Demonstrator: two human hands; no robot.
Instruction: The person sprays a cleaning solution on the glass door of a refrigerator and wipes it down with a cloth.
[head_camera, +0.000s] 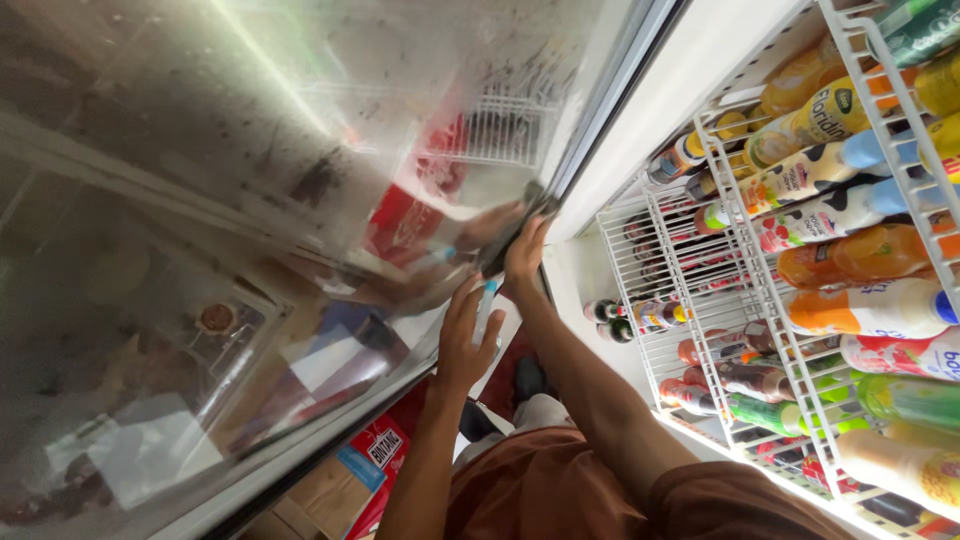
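Open fridge, view tilted. Glass door (250, 200) fills the left of the frame, fogged and smeared. Right hand (525, 250) at centre presses a dark cloth (520, 225) against the door's edge, fingers closed on the cloth. Left hand (465, 335) just below it, fingers wrapped around a thin blue-and-white tube (485, 310), contents unclear. White wire shelves (760, 290) on the right carry rows of bottles (860, 255). Brown garment at bottom centre.

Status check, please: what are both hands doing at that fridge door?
Right hand presses a dark cloth on the glass door. Left hand holds a slim blue-white tool. Nothing in the way.
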